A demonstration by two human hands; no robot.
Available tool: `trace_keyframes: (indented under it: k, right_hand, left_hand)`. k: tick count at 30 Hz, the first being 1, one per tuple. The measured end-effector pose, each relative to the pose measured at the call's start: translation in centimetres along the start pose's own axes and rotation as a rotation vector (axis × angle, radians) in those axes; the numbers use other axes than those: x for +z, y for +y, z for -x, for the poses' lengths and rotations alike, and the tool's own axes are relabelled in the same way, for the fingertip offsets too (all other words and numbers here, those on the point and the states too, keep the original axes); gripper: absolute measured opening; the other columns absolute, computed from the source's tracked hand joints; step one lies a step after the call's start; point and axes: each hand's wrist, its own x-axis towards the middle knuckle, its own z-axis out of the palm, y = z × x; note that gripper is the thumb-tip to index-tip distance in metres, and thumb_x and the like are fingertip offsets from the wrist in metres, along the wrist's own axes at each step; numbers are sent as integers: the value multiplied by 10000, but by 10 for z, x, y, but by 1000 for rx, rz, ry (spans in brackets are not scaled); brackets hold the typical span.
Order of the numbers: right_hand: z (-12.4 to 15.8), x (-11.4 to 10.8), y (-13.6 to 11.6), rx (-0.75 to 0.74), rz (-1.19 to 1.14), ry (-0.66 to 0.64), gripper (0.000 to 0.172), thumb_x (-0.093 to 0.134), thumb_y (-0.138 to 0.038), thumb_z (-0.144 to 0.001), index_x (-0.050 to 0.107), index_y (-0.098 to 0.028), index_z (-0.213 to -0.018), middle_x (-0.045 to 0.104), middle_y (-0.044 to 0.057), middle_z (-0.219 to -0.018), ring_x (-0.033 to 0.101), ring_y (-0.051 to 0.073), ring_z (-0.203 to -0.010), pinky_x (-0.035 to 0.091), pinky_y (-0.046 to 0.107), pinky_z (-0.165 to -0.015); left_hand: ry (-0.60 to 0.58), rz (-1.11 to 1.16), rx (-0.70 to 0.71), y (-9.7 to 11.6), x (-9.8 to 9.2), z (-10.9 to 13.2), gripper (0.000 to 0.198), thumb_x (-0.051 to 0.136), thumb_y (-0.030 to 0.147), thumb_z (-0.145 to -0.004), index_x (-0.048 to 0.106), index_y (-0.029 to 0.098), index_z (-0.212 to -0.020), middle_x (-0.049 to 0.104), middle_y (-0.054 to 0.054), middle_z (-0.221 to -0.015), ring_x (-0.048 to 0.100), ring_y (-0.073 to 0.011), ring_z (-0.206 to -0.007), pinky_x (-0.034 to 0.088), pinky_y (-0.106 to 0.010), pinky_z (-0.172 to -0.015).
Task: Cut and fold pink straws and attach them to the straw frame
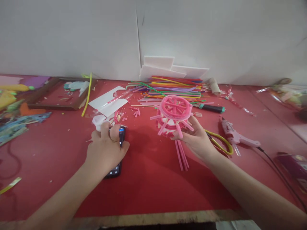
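My right hand (200, 140) grips a pink wheel-shaped straw model (176, 110) from its lower right side, above the table. The model has two round spoked rings, one over the other, with short straw pieces sticking outward. Below it lie several long pink straws (181, 156). My left hand (106, 143) is over a dark smartphone (115, 171) with a lit screen, covering much of it. Its fingers bend downward and the thumb is spread away; the fingertips are hidden. Cut straw bits (118, 116) and a white crumpled piece (98, 120) lie just beyond that hand.
Colourful straws (175, 88) are stacked at the back before white foam boards (159, 62). At right lie a pink glue gun (236, 135) with its cord, yellow-handled scissors (222, 140) and a dark-handled cutter (211, 108). A brown tray (54, 107) and craft scraps occupy the left.
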Motion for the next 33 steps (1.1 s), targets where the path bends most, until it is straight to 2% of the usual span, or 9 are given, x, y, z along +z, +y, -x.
trace_keyframes:
  k: [6,11,13,16,18,20,22,27,33]
  right_hand:
    - [-1,-5,7,-37,-14,-29,530,837,-218,-691,578,-327,-1140,658,5,-1122,696,193,-947,645,321,-709]
    - [0,-2,8,-57,54,-95,541,853,-226,-685,575,-326,-1138,650,15,-1134,686,208,-984,637,372,-791]
    - [1,-1,4,-73,101,-117,524,846,-240,-696,573,-320,-1135,639,25,-1175,666,219,-1050,629,372,-811]
    - [1,-2,-3,-124,224,-118,493,822,-250,-728,567,-305,-1146,635,35,-1192,631,213,-1110,603,362,-862]
    - [2,-3,-6,-140,306,-155,507,797,-239,-759,551,-304,-1198,629,40,-1198,628,198,-1096,586,342,-867]
    - [4,-2,-8,-131,360,-225,534,769,-226,-788,526,-298,-1258,611,51,-1240,641,182,-1054,576,327,-860]
    - [5,0,-8,-102,382,-285,552,754,-212,-795,510,-279,-1286,596,68,-1279,660,173,-1011,576,327,-859]
    - [5,9,-4,-34,393,-248,551,748,-249,-802,506,-273,-1296,647,62,-1195,676,180,-969,588,319,-807]
    - [-1,12,1,-51,486,-262,590,761,-327,-806,492,-266,-1327,626,75,-1246,666,197,-1003,575,326,-827]
  left_hand:
    - [-3,-89,115,-2,1,16,475,515,336,-866,513,43,-1239,464,-307,-1331,548,-480,-1070,521,-572,-763]
    - [-10,7,183,-3,4,34,453,558,335,-839,548,62,-1200,534,-294,-1235,554,-510,-1084,503,-661,-802]
    - [71,200,180,0,4,34,485,596,390,-839,535,77,-1205,495,-302,-1325,484,-541,-1204,433,-721,-915]
    - [141,895,162,10,3,26,650,655,528,-813,445,156,-1303,368,-245,-1501,342,-456,-1402,304,-654,-1121]
    - [-37,1546,60,19,0,17,762,657,692,-746,412,268,-1329,390,-158,-1521,392,-397,-1395,348,-592,-1125]
    - [-185,1699,38,28,-4,9,772,390,857,-772,476,270,-1266,562,-151,-1372,556,-385,-1256,498,-565,-979]
    - [-496,1962,-18,35,-7,3,702,564,799,-737,563,251,-1176,653,-124,-1254,617,-371,-1180,544,-500,-916]
    - [-599,2240,-38,40,-4,-4,407,768,535,-750,667,258,-1031,728,-37,-1058,698,-227,-916,534,-266,-625]
    - [-602,2304,-166,40,6,-7,360,844,438,-689,691,240,-948,730,-13,-910,682,-171,-806,538,-241,-618]
